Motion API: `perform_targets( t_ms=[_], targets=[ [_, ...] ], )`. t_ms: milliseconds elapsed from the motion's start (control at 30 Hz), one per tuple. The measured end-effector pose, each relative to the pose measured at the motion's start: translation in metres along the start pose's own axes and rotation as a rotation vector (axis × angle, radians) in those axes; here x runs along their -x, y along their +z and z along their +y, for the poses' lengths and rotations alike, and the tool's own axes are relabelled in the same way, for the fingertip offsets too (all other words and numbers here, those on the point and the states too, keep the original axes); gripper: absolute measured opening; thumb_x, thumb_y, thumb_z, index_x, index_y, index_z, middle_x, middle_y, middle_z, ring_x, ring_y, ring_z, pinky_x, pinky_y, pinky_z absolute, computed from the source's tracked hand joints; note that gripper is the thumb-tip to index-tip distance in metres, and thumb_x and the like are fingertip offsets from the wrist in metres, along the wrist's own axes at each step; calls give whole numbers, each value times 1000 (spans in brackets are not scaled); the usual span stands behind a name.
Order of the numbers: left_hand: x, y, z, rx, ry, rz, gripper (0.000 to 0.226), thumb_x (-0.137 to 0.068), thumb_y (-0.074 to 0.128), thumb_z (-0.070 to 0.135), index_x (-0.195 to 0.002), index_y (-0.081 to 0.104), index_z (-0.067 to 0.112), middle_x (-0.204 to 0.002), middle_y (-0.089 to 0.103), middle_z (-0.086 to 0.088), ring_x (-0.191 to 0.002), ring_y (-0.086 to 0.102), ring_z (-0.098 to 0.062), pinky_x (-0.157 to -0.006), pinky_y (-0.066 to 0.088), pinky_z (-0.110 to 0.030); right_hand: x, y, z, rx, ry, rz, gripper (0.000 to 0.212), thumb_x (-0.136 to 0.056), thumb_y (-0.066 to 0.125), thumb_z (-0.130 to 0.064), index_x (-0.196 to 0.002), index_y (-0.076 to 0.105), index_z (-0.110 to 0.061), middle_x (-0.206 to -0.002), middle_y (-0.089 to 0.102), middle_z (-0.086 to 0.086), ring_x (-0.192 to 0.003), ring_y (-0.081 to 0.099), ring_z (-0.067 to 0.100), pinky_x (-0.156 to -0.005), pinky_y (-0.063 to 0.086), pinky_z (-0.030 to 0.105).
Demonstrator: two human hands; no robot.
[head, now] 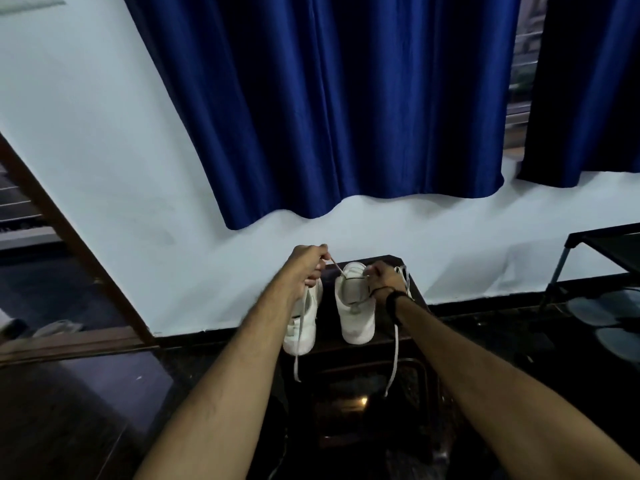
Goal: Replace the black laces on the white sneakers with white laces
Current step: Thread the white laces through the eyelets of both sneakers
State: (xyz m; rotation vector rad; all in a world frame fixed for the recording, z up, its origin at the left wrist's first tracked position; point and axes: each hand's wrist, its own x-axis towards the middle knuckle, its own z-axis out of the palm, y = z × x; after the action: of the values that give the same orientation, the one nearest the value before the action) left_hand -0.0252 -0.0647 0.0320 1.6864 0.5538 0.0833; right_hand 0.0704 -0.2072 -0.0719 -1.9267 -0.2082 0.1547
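You have 2 white sneakers on a dark stool (412, 282), side by side, toes toward the wall. Your left hand (308, 266) is curled tight on a white lace (336, 266) and holds it taut up from the right sneaker (356, 306). Your right hand (386, 277) rests at that shoe's eyelets with fingers bent, seemingly pinching lace there, though the exact grip is hidden. A thin black lace (360, 278) shows at the collar. More white lace hangs limp off the stool's front. Judge the lace soft, light and floppy: pinch it near the stiff tip to thread. The left sneaker (304, 327) sits just beside.
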Motion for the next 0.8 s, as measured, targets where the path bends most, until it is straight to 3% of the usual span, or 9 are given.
perform_targets(
  t_ms=[67,133,200,333,467,533,633,800],
  targets=[
    [4,-1,13,-8,8,-12,26,-100,45,24,-78,52,12,-43,30,8,-33,17,-5,-34,11,-16,-8,-10,-20,-146,61,-88,21,-94,51,-4,-80,67,-6,-75,59,5,-64,59,13,-43,38,7],
    [9,-6,33,-45,42,-26,29,-102,45,27,-79,53,12,-45,31,8,-33,19,-4,-34,12,-16,-10,-22,-47,-245,139,-208,22,-96,53,-11,-79,66,-4,-71,53,5,-38,48,8,-34,33,14],
    [14,-15,60,-97,92,-23,32,-103,46,29,-78,55,13,-46,31,7,-33,20,-4,-34,12,-16,-9,-39,-82,-246,153,-332,25,-99,51,-23,-81,64,-10,-68,48,2,-39,39,9,-33,28,13],
    [27,-36,121,-380,192,47,31,-100,51,27,-83,69,9,-50,37,4,-38,25,-7,-39,17,-18,-10,-87,-167,114,50,-494,30,-101,46,-33,-94,66,-12,-67,50,-4,-46,34,7,-37,27,15],
    [45,-47,178,-664,280,85,16,-93,62,16,-85,74,8,-47,53,3,-37,31,-6,-40,23,-16,-5,-128,-238,371,18,-575,15,-98,51,-16,-98,65,-10,-59,60,-5,-37,42,2,-35,31,13],
    [55,-49,201,-631,331,85,8,-89,67,12,-86,73,7,-50,58,1,-36,34,-5,-37,24,-13,1,-144,-265,415,-23,-530,15,-97,49,-7,-103,63,-6,-69,66,1,-38,46,3,-37,36,13],
    [72,-48,229,-368,360,-36,11,-90,67,11,-96,72,4,-60,60,-3,-36,37,-2,-36,27,-14,11,-159,-297,338,-98,-507,20,-98,50,-10,-114,61,-6,-77,62,3,-39,45,2,-36,36,14],
    [91,-47,266,-48,383,-147,13,-95,60,11,-90,69,3,-63,63,-1,-41,47,-1,-40,39,-10,27,-182,-338,185,-272,-469,16,-95,55,-10,-104,68,-6,-79,65,3,-45,50,2,-41,40,12]
  ],
)
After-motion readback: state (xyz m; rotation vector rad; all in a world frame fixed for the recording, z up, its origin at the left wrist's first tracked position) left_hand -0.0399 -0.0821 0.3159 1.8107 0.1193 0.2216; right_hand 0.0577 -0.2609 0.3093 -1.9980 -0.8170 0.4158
